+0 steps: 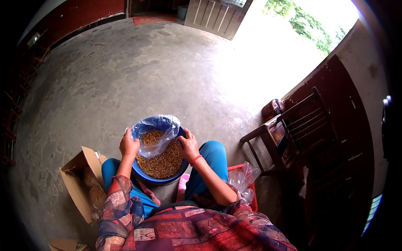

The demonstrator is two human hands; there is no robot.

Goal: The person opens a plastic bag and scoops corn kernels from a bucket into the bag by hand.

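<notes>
A blue basin stands on the floor between my knees, with small golden-brown pieces in it that look like grain or kernels. Over its far half lies a clear plastic bag, its mouth spread, and more of the pieces show through or inside it. My left hand is closed on the bag's left edge by the basin rim. At the right rim my right hand, a red band at its wrist, is closed at the bag's other side; its fingertips are partly hidden.
An open cardboard box with brownish contents sits left of my legs. Beside my right leg is a red tray with clear plastic bags. A wooden chair stands to the right. Bright light enters by the open door.
</notes>
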